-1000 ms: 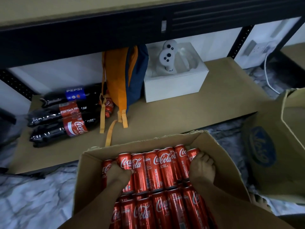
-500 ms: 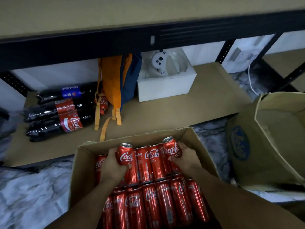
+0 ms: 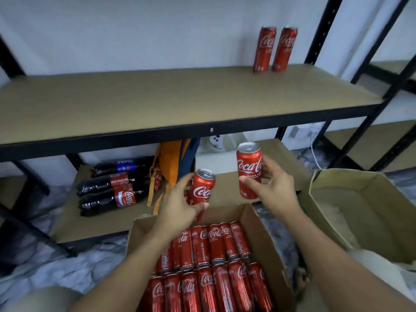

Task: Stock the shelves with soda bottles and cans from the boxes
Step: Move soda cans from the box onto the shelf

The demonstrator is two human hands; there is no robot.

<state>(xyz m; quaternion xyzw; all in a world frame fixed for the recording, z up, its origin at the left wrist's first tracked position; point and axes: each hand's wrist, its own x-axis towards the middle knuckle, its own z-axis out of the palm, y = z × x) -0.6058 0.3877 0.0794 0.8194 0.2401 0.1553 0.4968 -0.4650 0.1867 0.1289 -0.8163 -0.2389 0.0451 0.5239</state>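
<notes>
Your left hand (image 3: 180, 208) gripped one red cola can (image 3: 202, 188) at centre frame, with the fingers and thumb curled round its lower body. Your right hand (image 3: 274, 185) gripped a second can (image 3: 248, 167), which was just right of the first and higher. Both cans were upright, clear of the box, and below the front edge of the upper shelf (image 3: 157, 97).

The open cardboard box (image 3: 258, 224) sat at lower centre. The remaining cans (image 3: 216, 266) lay inside it on their sides in rows.

Two stocked cans (image 3: 263, 49) stood upright and side by side at the upper right of the frame, at the back of the upper shelf.

On the lower shelf (image 3: 108, 221), at left centre, dark soda bottles (image 3: 112, 190) lay on their sides. An orange and blue backpack (image 3: 171, 158) and a white box (image 3: 216, 163) stood to their right. A second cardboard box (image 3: 382, 199) sat open at right.
</notes>
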